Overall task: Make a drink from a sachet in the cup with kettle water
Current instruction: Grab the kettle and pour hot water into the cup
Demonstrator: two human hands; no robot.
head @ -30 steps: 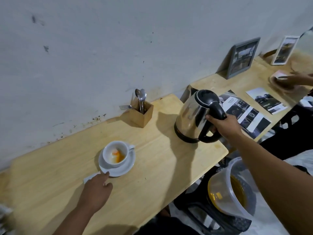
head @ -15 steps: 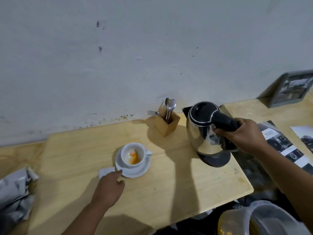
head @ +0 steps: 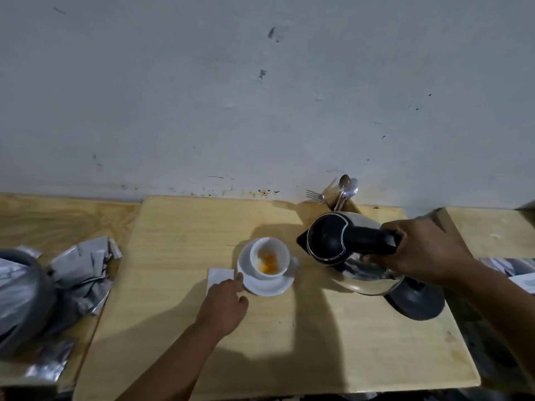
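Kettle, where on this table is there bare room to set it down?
Bare wood lies near the table front edge and behind the cup. The kettle base is free. Crowded: the saucer, left hand, and cutlery holder corner.

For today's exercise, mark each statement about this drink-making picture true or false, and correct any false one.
1. The right hand holds the kettle off its base. True.
2. The cup stands directly on the table. False: it stands on a white saucer.
3. The cup is brim-full of water. False: only orange powder or residue lies at its bottom.
4. The left hand touches the saucer's edge. True.
5. The spoons lie flat beside the cup. False: they stand in a wooden holder by the wall.
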